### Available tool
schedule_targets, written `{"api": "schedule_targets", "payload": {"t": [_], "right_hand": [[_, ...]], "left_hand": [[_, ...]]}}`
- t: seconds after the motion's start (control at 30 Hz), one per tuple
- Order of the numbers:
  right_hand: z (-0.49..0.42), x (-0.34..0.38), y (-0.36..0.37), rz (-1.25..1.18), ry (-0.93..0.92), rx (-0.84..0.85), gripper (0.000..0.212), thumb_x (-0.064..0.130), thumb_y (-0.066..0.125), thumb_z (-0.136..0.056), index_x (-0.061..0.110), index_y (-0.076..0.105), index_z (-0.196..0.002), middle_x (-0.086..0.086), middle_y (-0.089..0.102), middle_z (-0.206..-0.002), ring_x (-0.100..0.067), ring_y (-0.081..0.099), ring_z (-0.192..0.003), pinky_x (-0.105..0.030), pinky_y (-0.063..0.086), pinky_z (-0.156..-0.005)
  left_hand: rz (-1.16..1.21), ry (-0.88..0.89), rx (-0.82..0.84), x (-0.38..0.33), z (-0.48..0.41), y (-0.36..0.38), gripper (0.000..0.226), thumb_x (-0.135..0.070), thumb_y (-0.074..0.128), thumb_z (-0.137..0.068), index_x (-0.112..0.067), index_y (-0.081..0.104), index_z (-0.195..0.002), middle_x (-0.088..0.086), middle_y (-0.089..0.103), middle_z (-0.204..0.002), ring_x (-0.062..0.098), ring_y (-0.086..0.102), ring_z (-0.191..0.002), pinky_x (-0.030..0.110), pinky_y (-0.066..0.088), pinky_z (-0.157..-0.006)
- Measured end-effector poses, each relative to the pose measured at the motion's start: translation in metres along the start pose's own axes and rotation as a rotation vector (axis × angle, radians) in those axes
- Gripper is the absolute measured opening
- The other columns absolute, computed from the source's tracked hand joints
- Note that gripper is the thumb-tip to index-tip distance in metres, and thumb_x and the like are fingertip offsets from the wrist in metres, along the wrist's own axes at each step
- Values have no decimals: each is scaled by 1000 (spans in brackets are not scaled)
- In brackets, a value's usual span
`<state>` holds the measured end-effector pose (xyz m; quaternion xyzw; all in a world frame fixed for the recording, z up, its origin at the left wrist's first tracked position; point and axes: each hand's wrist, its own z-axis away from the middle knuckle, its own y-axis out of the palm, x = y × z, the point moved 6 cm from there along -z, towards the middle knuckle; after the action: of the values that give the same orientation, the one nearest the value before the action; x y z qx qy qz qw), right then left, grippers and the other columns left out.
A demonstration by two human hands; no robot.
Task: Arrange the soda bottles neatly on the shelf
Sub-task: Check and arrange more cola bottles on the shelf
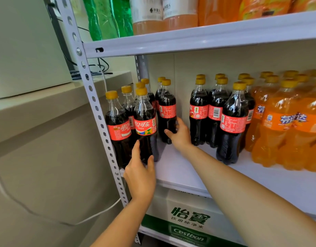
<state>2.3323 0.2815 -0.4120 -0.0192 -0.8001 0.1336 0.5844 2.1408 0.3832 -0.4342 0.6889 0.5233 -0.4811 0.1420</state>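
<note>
White metal shelving (189,38) against a pale wall, with a perforated grey upright (93,97) at its left front corner. Beige counter (46,122) left of the shelving, black cables (100,66) on top, white cord (100,212) down its side.

Upper shelf (260,27): green bottles (107,16) at the left end, pale orange drinks (162,15) beside them, orange bottles (225,9) further right. Under the middle shelf: white-and-green box (185,220) with printed lettering.

Middle shelf (180,168): white board, bare along the front edge.

Cola bottles (214,111): dark liquid, red labels, yellow caps, all upright. One cluster packed at the left end by the upright. Second cluster toward the middle, one bottle forward of the rest. Bare board between the two clusters.

Orange soda bottles (282,122): right end, just beside the second cola cluster, orange labels, yellow caps.

Left hand (141,177): wrapped round the lower body of the front cola bottle (145,125), thumb on its left side, fingers on its right. Bottle near the front left corner.

Right hand (180,134): closed round the lower body of the back cola bottle (167,111), thumb across the front, fingers mostly hidden behind. Bottle at the right edge of the left cluster, further from the front edge.
</note>
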Motion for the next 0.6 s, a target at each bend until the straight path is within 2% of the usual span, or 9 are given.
{"api": "schedule_targets", "payload": {"t": [0.1,0.23,0.3,0.4,0.47,0.53,0.6], "right_hand": [[-6,-1,2,3,11,4,63,8,75,-88,12,48,-145,-13,58,-140,-30,56,-129,-45,46,-108],[-9,-3,-1,97,24,-4,61,19,78,-87,15,54,-143,-17,60,-131,-35,60,-120,-46,49,-104],[-5,-6,-3,117,54,-1,63,21,75,-90,13,50,-147,-18,63,-130,-35,60,-122,-44,49,-103],[11,-8,-16,25,104,-30,60,17,65,-97,9,42,-152,-12,62,-136,-26,57,-126,-31,44,-105],[28,-8,-26,-98,103,-33,49,11,63,-96,11,53,-144,-10,62,-136,-21,61,-116,-38,49,-104],[46,-5,-28,-191,73,59,45,10,70,-92,16,61,-135,-8,64,-131,-13,66,-102,-38,59,-89],[58,1,-24,-162,11,186,59,15,79,-86,20,56,-140,0,64,-124,-8,68,-94,-24,58,-74]], "left_hand": [[9,-6,-3,1,-1,0,70,-13,78,-90,-27,48,-151,17,74,-98,32,71,-93,28,43,-80],[-2,16,-2,0,-1,0,68,-12,77,-90,-24,49,-151,15,75,-98,29,71,-89,26,43,-78],[-1,25,-2,-2,-3,0,67,-10,78,-89,-22,51,-149,14,76,-97,27,71,-87,26,43,-78],[13,29,21,-5,-8,3,66,-8,80,-87,-22,55,-146,12,76,-104,9,64,-82,24,44,-79],[42,24,54,-7,-13,8,63,-7,79,-88,-22,55,-145,12,75,-115,9,65,-91,26,48,-84],[88,8,107,-8,-18,15,59,-5,75,-90,-23,56,-143,13,72,-122,19,70,-108,31,52,-94],[138,3,171,-11,-23,23,55,-1,71,-92,-23,58,-141,11,72,-122,20,69,-113,34,54,-98]]}}
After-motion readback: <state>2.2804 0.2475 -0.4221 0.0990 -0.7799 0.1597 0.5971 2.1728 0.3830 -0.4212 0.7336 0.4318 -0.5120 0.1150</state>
